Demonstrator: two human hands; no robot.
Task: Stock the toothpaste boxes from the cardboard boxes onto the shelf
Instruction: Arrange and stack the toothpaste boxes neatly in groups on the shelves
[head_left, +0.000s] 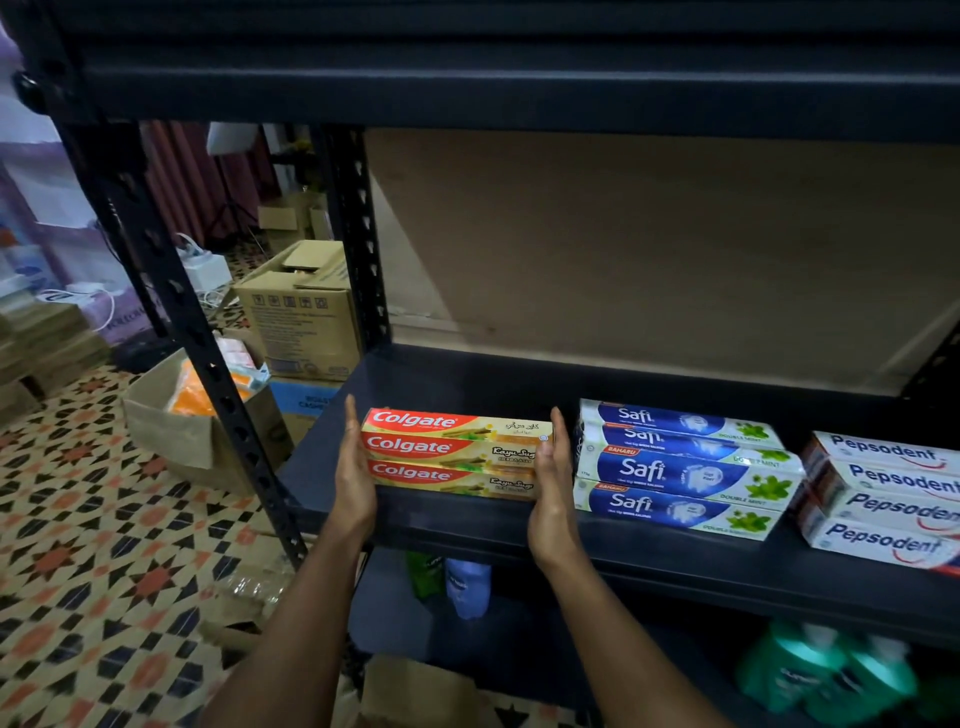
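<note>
Three red and gold Colgate toothpaste boxes lie side by side at the left of the dark shelf board. My left hand presses flat against their left ends. My right hand presses flat against their right ends, fingers straight. To the right lie several blue Safi boxes, then white Pepsodent boxes at the far right. An open cardboard box with orange packs stands on the floor to the left.
Black rack uprights stand left of the shelf. A closed cardboard carton sits behind them. Bottles and green containers stand on the lower shelf. The patterned tile floor spreads out at the left.
</note>
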